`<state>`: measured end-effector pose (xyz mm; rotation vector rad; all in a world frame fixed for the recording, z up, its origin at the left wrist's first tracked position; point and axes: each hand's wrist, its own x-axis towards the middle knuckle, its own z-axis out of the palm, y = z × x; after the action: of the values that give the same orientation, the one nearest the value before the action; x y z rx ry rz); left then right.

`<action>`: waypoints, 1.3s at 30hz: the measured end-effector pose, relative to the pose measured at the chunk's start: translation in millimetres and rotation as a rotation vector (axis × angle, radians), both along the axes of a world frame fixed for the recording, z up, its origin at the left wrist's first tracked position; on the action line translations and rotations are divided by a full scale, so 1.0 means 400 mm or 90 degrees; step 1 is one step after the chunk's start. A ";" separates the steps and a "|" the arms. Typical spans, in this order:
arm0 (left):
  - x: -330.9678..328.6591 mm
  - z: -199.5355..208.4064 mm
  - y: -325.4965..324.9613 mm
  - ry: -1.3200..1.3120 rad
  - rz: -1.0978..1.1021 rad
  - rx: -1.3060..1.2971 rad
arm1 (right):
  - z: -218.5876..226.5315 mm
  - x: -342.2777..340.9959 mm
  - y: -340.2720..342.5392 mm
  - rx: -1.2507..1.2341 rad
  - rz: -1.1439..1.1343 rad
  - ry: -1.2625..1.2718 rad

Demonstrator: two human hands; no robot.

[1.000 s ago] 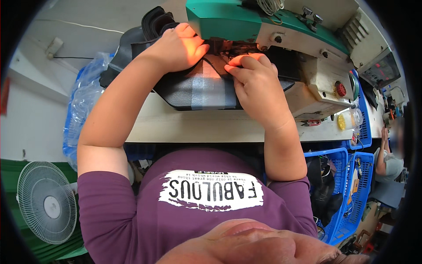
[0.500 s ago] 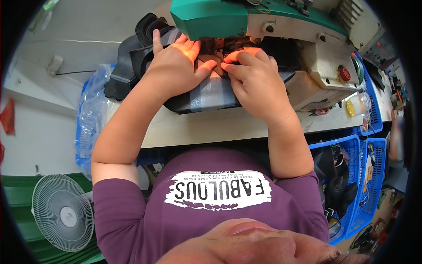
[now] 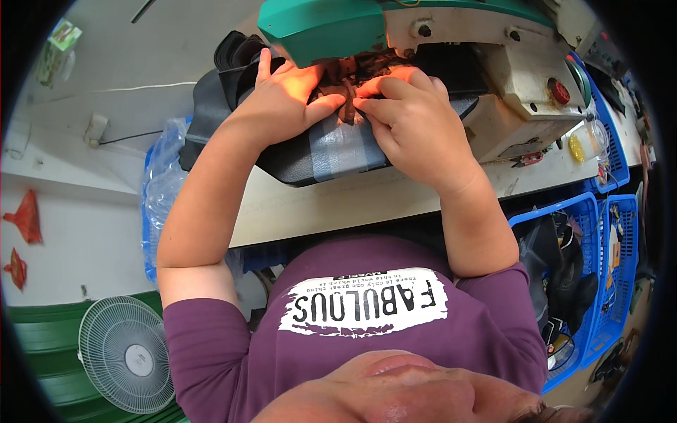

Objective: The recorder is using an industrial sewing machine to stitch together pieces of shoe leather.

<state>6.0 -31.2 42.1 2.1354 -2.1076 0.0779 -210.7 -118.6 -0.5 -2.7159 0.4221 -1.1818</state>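
A black leather-like piece with grey and silver stripes (image 3: 340,151) lies under the head of a green and cream sewing machine (image 3: 321,32). My left hand (image 3: 282,102) rests on its left part, fingers stretched out and the thumb pointing at the stitching area. On the other side, my right hand (image 3: 412,120) has its fingers bent, thumb and fingertips closed on the piece. Between the two hands a narrow reddish-brown strip (image 3: 348,106) stands out in the orange lamplight. The machine head partly hides the needle area and some left fingertips.
Folded black pieces (image 3: 236,56) are stacked behind my left hand. A jar with yellow contents (image 3: 589,141) and red-handled snips (image 3: 527,160) lie right of the machine. Blue baskets (image 3: 599,204) stand at the right, a fan (image 3: 127,352) at the lower left.
The whole view has shifted slightly. Both hands keep to the same place by the machine; the reddish-brown strip between them now shows more plainly.
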 end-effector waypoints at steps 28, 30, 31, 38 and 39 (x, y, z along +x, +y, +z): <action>0.255 0.002 -0.092 0.116 -0.114 0.032 | -0.011 -0.005 -0.013 -0.006 0.030 -0.003; 0.275 0.007 -0.065 0.011 -0.062 0.074 | -0.006 -0.009 -0.009 0.000 0.032 -0.008; 0.271 0.008 -0.043 0.012 -0.049 0.072 | -0.004 -0.010 -0.008 0.011 0.026 -0.016; 0.178 0.005 0.212 0.144 -0.028 -0.004 | -0.006 -0.007 -0.025 -0.004 0.053 -0.043; 0.196 -0.016 0.260 0.158 -0.066 -0.065 | -0.006 -0.006 -0.026 0.005 0.060 -0.069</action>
<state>84.4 72.9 35.6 1.8674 -2.0196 -0.0856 -212.9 -129.1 -2.7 -2.6174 0.2805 -1.2911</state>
